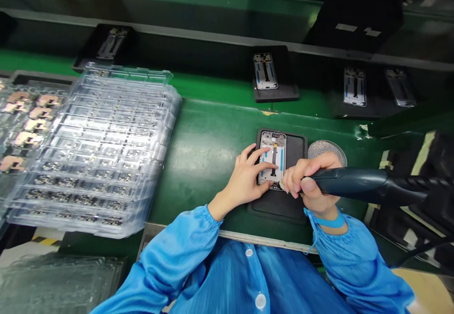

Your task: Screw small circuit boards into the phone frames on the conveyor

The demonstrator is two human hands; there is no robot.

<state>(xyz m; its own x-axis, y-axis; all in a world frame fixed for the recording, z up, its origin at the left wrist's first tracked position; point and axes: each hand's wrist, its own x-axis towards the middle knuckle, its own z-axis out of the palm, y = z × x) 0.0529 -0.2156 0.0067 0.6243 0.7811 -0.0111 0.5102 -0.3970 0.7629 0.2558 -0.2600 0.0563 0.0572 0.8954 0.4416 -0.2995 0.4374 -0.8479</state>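
Everywhere green bench mat (213, 134), conveyor (220, 84) behind.

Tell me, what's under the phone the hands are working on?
The phone frame lies on a black tray, which sits on the green bench. The left hand and the right hand, holding an electric screwdriver, cover the tray's lower middle.

open phone chassis (272, 159), flat on black fixture (294, 200)

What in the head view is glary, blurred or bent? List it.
Head view: glare whitens the clear trays at left; the far belt curves from lens distortion; the top right corner is blurred; the phone frame under the left hand is sharp; the right hand grips a dark screwdriver.
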